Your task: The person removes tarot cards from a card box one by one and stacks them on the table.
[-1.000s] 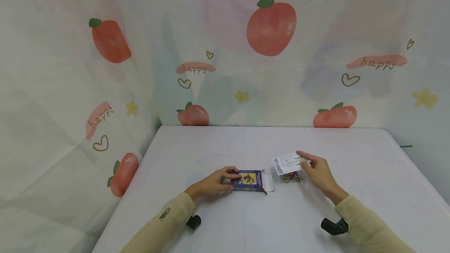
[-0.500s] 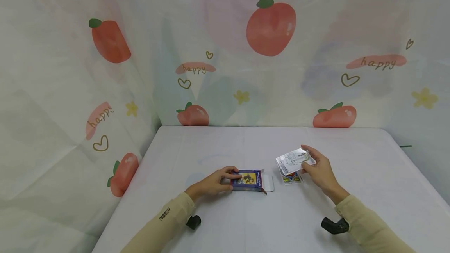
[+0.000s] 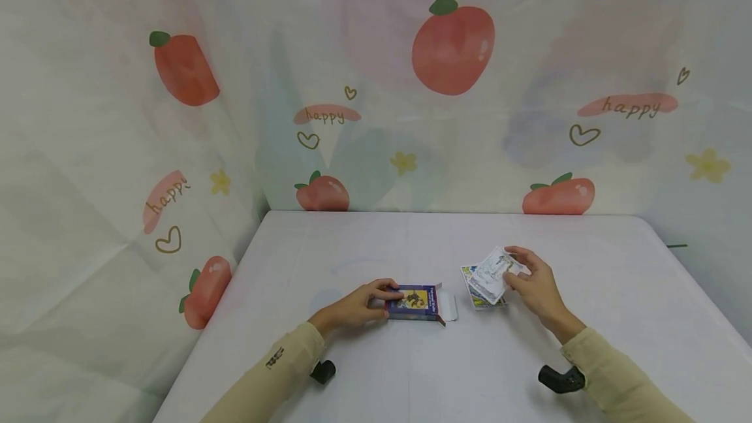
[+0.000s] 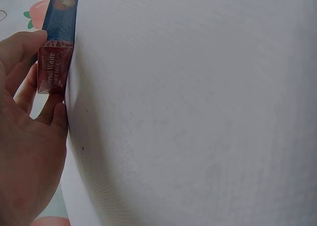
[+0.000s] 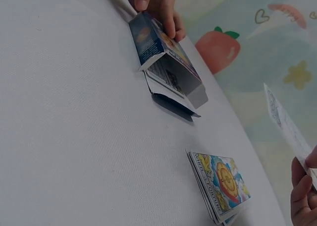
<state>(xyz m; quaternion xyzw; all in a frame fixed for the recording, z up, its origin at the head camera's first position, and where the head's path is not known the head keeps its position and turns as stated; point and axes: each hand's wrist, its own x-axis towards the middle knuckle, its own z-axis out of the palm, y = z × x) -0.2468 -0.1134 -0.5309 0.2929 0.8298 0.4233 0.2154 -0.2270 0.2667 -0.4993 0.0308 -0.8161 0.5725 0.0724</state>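
So the tarot box (image 3: 414, 300) lies on the white cloth-covered table (image 3: 364, 377), and its reddish end reads "Universal Waite" over "TAROT DECK" in the left wrist view, first letter tough to make out. The left hand (image 3: 355, 304) has that end gripped, thumb on one side and fingers on the other.

Right wrist cam gives you the good stuff: the box's other end gapes open, cardboard flap (image 5: 173, 104) sticking out, with something printed inside that's too dim to identify. It also shows the stack of cards (image 5: 223, 184) just beyond that end, slightly uneven edges, topped by a colorful "WHEEL of FORTUNE".

The right hand (image 3: 536, 286) pinches a pale, thin card (image 3: 492, 274) between thumb and fingers; can't tell if it's only one. From the head view it covers part of the stack, but the right wrist view shows it's up in the air, apart from it.

Backdrop (image 3: 376, 51) is wrinkly fabric-looking stuff with red fruit and "happy" in script.
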